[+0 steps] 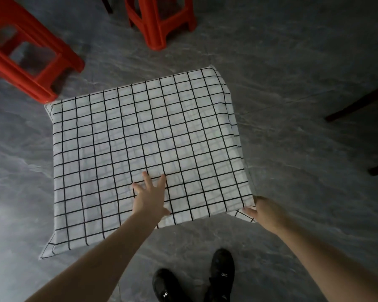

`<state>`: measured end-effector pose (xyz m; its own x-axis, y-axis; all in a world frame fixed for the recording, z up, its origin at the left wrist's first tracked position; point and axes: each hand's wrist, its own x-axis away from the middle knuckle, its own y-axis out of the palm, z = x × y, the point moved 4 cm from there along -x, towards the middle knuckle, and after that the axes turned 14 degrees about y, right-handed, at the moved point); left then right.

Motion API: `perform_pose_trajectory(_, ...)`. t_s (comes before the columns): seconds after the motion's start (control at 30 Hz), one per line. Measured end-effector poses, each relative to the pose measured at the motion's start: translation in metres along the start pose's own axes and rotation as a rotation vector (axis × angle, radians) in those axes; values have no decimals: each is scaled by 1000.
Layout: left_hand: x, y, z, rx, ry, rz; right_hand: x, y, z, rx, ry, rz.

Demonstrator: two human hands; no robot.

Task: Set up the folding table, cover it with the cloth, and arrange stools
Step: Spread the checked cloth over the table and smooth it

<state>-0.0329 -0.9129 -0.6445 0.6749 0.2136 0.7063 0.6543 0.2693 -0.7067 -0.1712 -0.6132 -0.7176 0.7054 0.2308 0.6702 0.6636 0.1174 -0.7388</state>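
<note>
Left hand lies flat on the checked cloth; right hand pinches its near right corner, stools far behind.

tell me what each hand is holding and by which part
The right hand grips the checked cloth at its near right corner. The left hand holds nothing; it lies flat, fingers spread, on the cloth.

Grey marbled floor tiles, dim light

No readable text, label, brand, number or sign is showing anywhere; the white cloth is carrying only a black grid.
</note>
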Motion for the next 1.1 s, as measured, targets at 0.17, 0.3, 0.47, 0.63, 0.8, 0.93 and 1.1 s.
perform_pose_trajectory(0.17, 1, -4, 1, -14, -3, 10, 3, 1, -8, 207, 63, 29)
perform_pose_trajectory(0.3, 1, -5, 2, -11, -11, 11, 6, 6, -5, 114, 78, 10)
perform_pose_trajectory(0.47, 1, -5, 2, -2, -16, 16, 14, 4, 16, 233, 71, -92)
perform_pose_trajectory(0.63, 1, -6, 2, 16, -23, 22, 17, -4, 13, 371, 102, -88)
perform_pose_trajectory(0.8, 2, -4, 1, 7, -30, 30, 24, -18, 7, 281, 217, -177)
perform_pose_trajectory(0.93, 0, -3, -1, 19, -21, 51, 35, -58, -4, 338, 303, -67)
perform_pose_trajectory(1.1, -2, 1, -4, 50, -30, 73, 58, -107, -81, 178, -60, 335)
